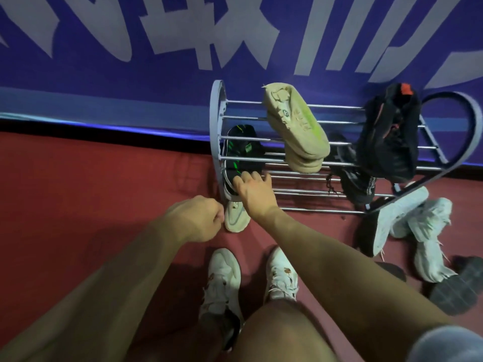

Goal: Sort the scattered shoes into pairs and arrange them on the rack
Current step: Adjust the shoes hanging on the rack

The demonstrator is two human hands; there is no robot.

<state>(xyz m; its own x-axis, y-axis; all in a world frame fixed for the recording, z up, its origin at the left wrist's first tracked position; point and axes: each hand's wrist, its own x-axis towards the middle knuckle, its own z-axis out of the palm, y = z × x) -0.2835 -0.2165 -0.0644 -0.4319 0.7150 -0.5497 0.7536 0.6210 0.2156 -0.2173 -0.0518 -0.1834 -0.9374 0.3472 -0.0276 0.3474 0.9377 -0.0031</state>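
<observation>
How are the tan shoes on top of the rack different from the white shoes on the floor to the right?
The tan shoes sit stacked as a pair on the rack's top bars; the white shoes lie tumbled on the red floor beside it. Tan has a green stripe; white looks plain. Both are sneakers.

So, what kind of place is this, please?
Probably an indoor sports or event hall: a dark red rubbery floor, a large blue banner with pale lettering along the wall, and a grey metal-bar shoe rack against it.

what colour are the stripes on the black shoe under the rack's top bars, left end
Bright green, on the black shoe, seen best in the head view.
</observation>
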